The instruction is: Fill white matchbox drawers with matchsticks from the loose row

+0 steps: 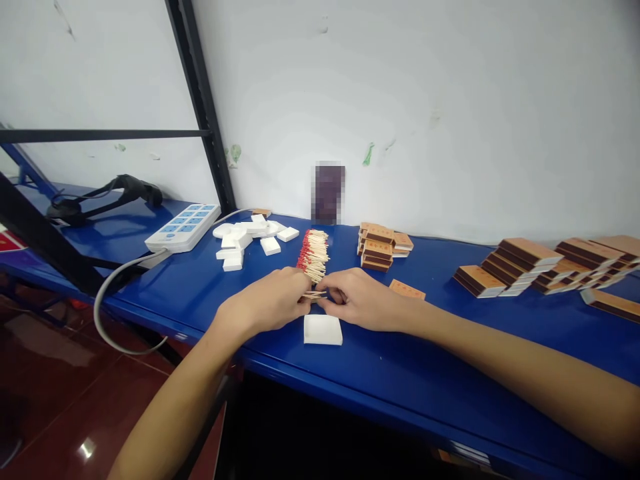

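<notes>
My left hand (pixel 285 297) and my right hand (pixel 363 301) face each other above the blue table, fingertips closed in a pinch. Between them is a small bunch of matches (pixel 315 295), gripped from both ends. Directly beyond lies a long pile of red-tipped matches (pixel 315 252), heads to the left. Just in front of my fingers is a white matchbox inner tray (pixel 323 330); whether anything lies in it is not clear. An orange matchbox sleeve (pixel 407 289) lies partly hidden behind my right wrist.
White inner trays (pixel 235 238) lie heaped at the back left, beside a power strip (pixel 185 227) with a cable looping over the edge. Stacked matchboxes (pixel 379 245) stand behind my right hand; more stacks (pixel 520 263) fill the far right. A black shelf post (pixel 203 100) rises at left.
</notes>
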